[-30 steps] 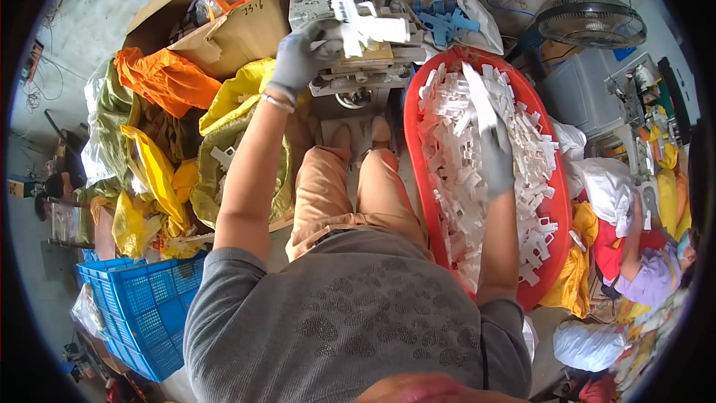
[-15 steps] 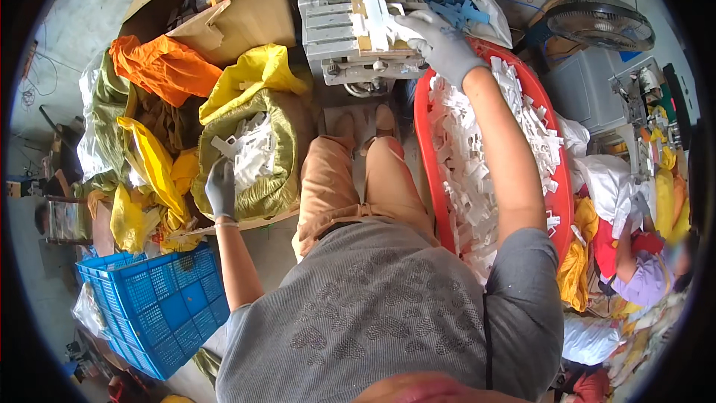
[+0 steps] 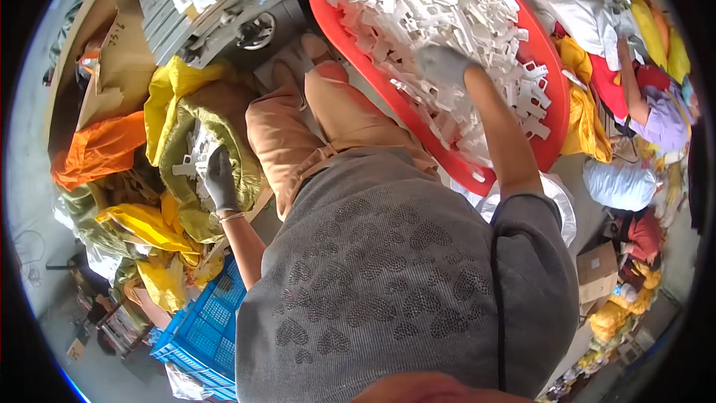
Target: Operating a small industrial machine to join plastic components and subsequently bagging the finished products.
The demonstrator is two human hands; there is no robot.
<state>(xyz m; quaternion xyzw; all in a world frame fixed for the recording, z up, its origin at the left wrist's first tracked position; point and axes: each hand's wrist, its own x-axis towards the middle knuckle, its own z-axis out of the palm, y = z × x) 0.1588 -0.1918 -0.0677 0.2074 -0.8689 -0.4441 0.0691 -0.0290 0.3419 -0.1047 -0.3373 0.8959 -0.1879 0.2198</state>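
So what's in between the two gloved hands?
In the head view, the person's lap in peach trousers lies between the left hand on the sack's white parts and the right hand in the red tub.

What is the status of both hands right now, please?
Left gloved hand down in the open yellow-green sack of white plastic pieces. Right gloved hand on the white plastic pieces in the red oval tub. Nothing obstructing.

The red tub (image 3: pixel 553 97) runs off the top edge. The right hand (image 3: pixel 445 66) has its fingertips buried among white plastic pieces (image 3: pixel 447 7); the grip is unclear.
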